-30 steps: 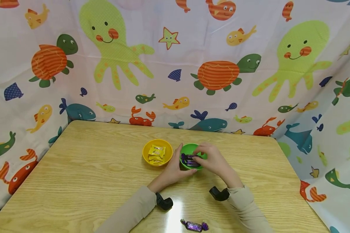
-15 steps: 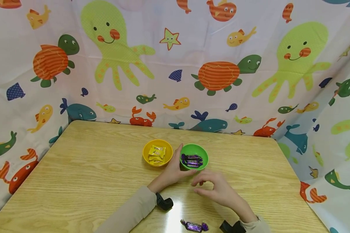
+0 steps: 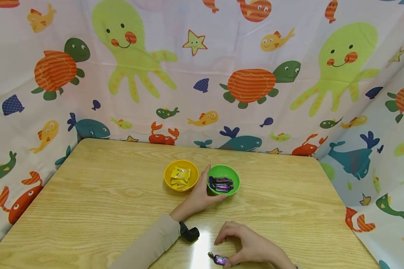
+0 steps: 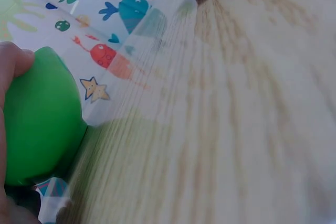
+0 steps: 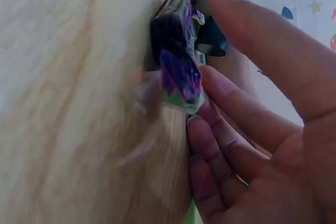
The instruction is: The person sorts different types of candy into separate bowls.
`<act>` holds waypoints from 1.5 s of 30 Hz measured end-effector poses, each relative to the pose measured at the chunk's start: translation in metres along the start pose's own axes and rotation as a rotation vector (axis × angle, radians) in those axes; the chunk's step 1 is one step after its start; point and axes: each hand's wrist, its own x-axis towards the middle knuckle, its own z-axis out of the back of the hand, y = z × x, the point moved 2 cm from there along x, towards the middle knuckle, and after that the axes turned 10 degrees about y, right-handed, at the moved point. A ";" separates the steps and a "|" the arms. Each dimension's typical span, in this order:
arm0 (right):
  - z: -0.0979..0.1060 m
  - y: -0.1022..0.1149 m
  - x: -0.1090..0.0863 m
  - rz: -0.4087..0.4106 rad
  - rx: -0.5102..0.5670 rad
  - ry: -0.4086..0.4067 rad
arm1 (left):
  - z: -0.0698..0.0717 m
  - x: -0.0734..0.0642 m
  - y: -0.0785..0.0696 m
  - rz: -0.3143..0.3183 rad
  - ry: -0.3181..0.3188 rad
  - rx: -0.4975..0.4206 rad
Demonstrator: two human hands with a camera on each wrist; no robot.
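My left hand (image 3: 198,196) holds the side of a green bowl (image 3: 226,170), thumb at the near rim and fingers along the left side. Inside the bowl lie several candies in purple wrappers (image 3: 221,184). In the left wrist view the bowl's green outer wall (image 4: 44,119) has fingers against it. Near the front edge of the head view, my right hand (image 3: 250,244) spans a single purple-wrapped candy (image 3: 219,259) on the table, its thumb over the candy's right end. In the right wrist view, thumb and fingers stand apart around the candy (image 5: 181,77).
A yellow bowl (image 3: 168,175) with several yellow-wrapped candies (image 3: 180,175) stands just left of my left hand. The wooden table (image 3: 114,194) runs back to a hanging sheet (image 3: 188,86) printed with sea animals. A black wrist device (image 3: 189,232) is on my left wrist.
My right hand has left the green bowl, letting go of the candies there, and moved down toward me to the single candy. My left hand stays at the bowl.
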 end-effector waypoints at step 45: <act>0.057 0.012 0.016 0.135 -0.187 -0.168 | 0.001 0.001 0.001 -0.019 0.008 -0.007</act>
